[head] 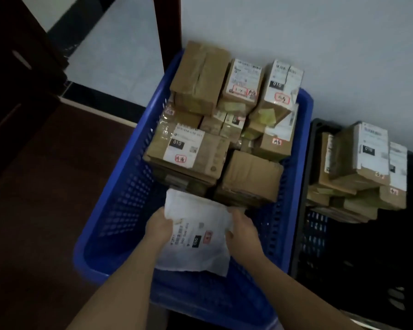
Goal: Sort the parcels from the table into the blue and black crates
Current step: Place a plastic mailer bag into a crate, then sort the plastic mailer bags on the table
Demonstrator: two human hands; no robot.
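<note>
Parcels fill the far half of the blue crate [119, 210], which takes up the middle of the frame; brown cardboard boxes [188, 151] stand stacked there, several with white labels and red stamps. To the right, the black crate [303, 210] holds a smaller pile of boxes [358, 167] at its far end, its near part dark and hard to read. Both crates sit on the floor against a pale wall [320, 32].

Lower centre, I hold a white soft mailer [196, 239] over the near, unfilled part of the blue crate, just in front of the stacked boxes. My left hand [159, 226] grips its left edge with fingers curled under, and my right hand [241, 231] pinches the right edge the same way.

It looks light and limp, a padded or plastic pouch that sags between my hands and wrinkles at the corners. I judge that its smooth skin could slip, so the side edges are the sound place to hold, keeping it flat with the label up. Nothing suggests it is fragile.
</note>
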